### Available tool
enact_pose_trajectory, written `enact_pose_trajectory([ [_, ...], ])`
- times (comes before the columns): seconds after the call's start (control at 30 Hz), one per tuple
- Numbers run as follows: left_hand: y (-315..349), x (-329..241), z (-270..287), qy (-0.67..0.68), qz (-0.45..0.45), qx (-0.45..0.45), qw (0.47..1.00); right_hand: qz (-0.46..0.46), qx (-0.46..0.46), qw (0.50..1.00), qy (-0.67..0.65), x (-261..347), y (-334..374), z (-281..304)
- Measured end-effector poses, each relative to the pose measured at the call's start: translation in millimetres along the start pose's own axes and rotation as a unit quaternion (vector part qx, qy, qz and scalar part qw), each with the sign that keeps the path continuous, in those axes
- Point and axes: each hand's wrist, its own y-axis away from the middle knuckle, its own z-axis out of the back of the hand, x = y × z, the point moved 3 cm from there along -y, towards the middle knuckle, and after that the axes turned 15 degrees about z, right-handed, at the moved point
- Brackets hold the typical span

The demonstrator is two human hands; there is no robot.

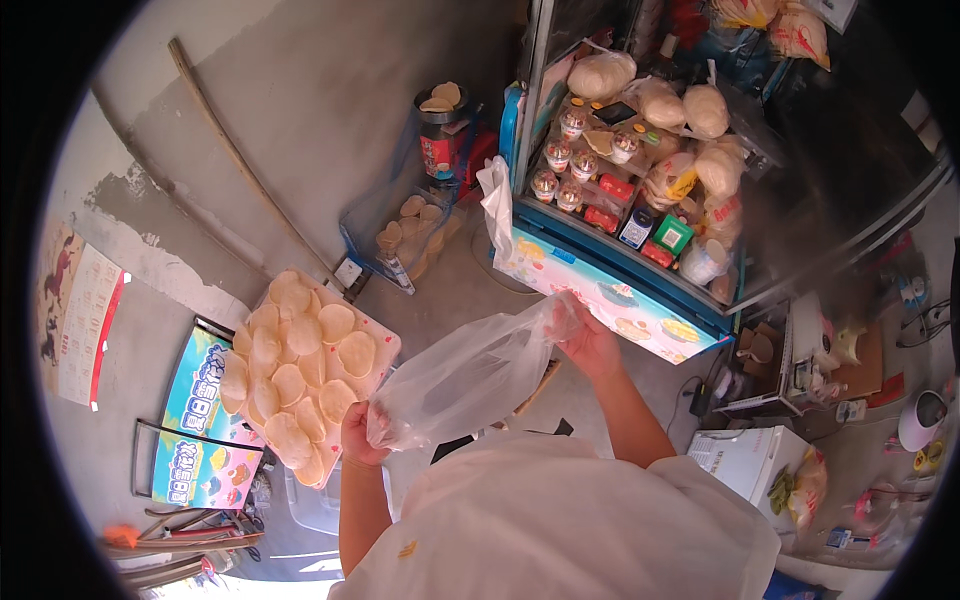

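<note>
A clear plastic bag [462,372] stretches slantwise between my two hands in front of my body. My left hand [362,436] grips its lower left end, fingers closed on the film. At the upper right end, my right hand [585,335] holds the other side, partly seen through the plastic. The bag looks limp, and I see nothing inside it. Just left of it, many round, pale, puffed wafers [288,383] lie on a pink-patterned tray [383,345], close to my left hand.
Ahead to the right stands a vending cart [620,240] with topping cups [583,165] and filled bags [707,110]. A jar [437,140] and a clear bin [440,240] of wafers sit by the wall. A folding sign [195,430] is left, a white box [745,460] right.
</note>
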Motion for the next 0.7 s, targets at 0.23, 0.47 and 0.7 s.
enact_pose_trajectory([
  [0.23,-10.2,-12.0,-45.9,0.036,-0.162,-0.013,0.986,-0.022,-0.022,0.998,-0.063,12.9,-8.4,-1.9],
  [0.47,11.9,-30.4,-37.6,0.069,-0.230,-0.059,0.969,-0.257,0.177,0.913,0.264,-5.4,25.2,-13.8],
  [0.7,12.5,-27.9,-21.2,0.075,-0.216,-0.042,0.972,-0.331,0.175,0.855,0.358,-19.6,29.6,-25.2],
])
